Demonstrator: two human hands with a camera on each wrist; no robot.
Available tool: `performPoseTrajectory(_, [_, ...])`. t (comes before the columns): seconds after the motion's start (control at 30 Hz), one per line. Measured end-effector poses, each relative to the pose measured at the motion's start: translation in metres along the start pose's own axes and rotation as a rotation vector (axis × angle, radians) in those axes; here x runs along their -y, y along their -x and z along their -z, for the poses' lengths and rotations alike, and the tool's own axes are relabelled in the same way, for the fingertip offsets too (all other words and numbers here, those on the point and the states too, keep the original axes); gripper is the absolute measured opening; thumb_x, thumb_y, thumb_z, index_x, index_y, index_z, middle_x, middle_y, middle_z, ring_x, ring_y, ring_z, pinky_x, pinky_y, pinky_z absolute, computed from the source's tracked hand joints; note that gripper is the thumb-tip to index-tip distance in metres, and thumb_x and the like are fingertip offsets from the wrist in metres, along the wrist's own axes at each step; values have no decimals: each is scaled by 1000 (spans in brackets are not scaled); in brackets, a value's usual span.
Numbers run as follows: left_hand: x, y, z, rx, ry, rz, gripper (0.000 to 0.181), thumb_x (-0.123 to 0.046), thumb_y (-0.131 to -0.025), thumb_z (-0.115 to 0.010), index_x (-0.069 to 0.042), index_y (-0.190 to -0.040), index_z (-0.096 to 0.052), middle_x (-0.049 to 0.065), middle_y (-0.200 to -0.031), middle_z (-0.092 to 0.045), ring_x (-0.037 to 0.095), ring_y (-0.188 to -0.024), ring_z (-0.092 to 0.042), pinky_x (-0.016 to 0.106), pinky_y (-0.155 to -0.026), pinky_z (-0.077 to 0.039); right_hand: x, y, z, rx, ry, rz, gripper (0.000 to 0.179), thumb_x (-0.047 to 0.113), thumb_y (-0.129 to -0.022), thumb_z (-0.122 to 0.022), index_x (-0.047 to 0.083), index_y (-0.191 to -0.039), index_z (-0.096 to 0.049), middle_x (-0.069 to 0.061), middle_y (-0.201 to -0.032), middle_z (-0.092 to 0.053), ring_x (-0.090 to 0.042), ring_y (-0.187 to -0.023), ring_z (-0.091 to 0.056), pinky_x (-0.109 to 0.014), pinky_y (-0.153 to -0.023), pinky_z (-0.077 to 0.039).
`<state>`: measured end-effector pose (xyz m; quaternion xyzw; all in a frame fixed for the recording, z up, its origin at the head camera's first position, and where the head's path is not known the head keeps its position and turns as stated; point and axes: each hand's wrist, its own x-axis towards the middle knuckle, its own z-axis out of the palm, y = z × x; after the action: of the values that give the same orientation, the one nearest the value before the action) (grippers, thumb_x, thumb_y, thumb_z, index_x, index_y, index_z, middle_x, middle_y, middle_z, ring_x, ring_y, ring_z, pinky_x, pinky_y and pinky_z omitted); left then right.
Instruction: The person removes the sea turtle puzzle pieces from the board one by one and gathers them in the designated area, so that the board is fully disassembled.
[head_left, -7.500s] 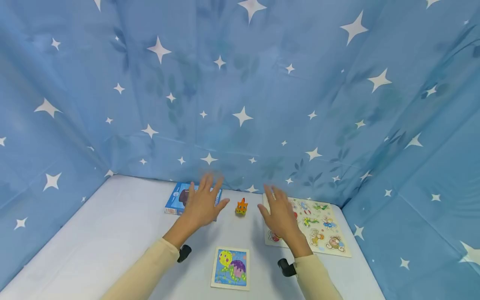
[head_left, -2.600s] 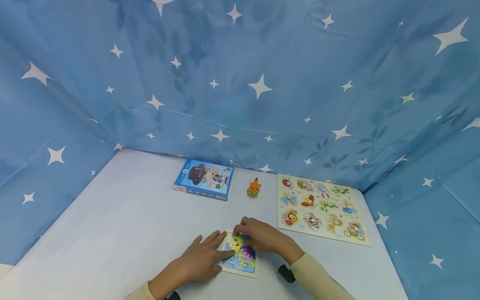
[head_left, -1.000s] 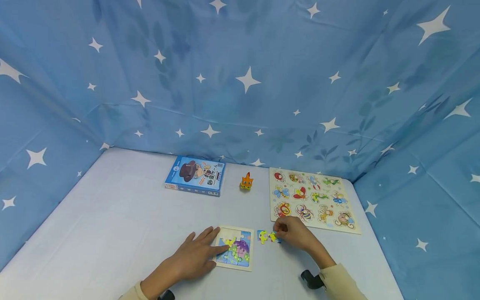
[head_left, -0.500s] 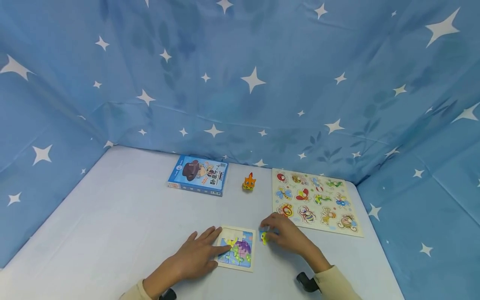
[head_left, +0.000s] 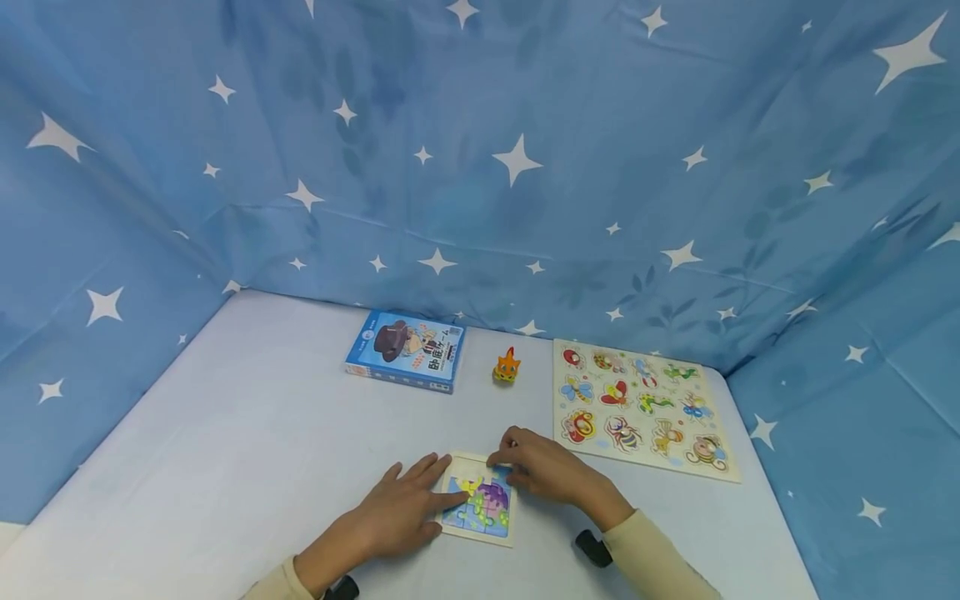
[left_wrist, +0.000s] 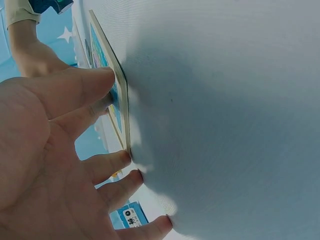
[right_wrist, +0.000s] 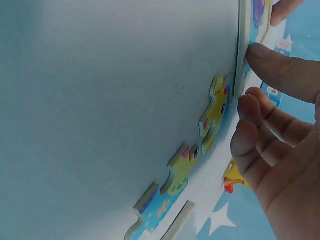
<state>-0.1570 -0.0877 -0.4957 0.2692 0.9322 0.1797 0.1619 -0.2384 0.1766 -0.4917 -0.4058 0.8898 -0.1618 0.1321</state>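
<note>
A small square jigsaw puzzle in a pale wooden frame lies on the white table, with bare wood showing along the top of its picture. My left hand is spread beside it, fingertips along the frame's left edge and the index finger stretched over the picture. My right hand bends its fingers over the puzzle's upper right corner. In the right wrist view its thumb meets the frame's edge; I cannot tell whether it pinches a piece. Loose yellow puzzle pieces lie on the table below this hand, hidden in the head view.
Behind the puzzle lies a blue game box, with a small orange toy figure to its right. A large insect puzzle board lies at the right, close to my right hand. A blue star-patterned curtain walls the table's back and sides.
My right hand has left the loose pieces and shifted left onto the puzzle's upper right corner. The left hand keeps its place. Earlier, pieces came out of the puzzle's top onto the table.
</note>
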Motion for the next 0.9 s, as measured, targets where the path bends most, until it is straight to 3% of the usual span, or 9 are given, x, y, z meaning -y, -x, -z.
performPoseTrajectory(0.4, [0,0,0,1,6,3,50,-27,-93,-73,-34,-141,-63,13,-162,-37,38,-150,-30,72,-110,-30,5,-8,4,54,134,45,29,12,-93,-76,20,-120,-73,2,-112,-62,-9,-94,-56,-26,-83,-54])
performPoseTrajectory(0.6, [0,1,-1,1,1,0,49,-27,-93,-73,-34,-141,-63,14,-162,-37,38,-150,-31,72,-110,-30,5,-6,4,47,32,10,28,10,-93,-74,18,-120,-70,8,-111,-65,-9,-102,-58,-31,-94,-53])
performPoseTrajectory(0.9, [-2,0,1,-2,5,7,48,-26,-93,-73,-33,-140,-65,14,-162,-38,38,-150,-31,72,-110,-30,-1,-5,-1,8,-109,4,25,6,-94,-71,15,-118,-70,10,-107,-64,-6,-99,-56,-33,-96,-52])
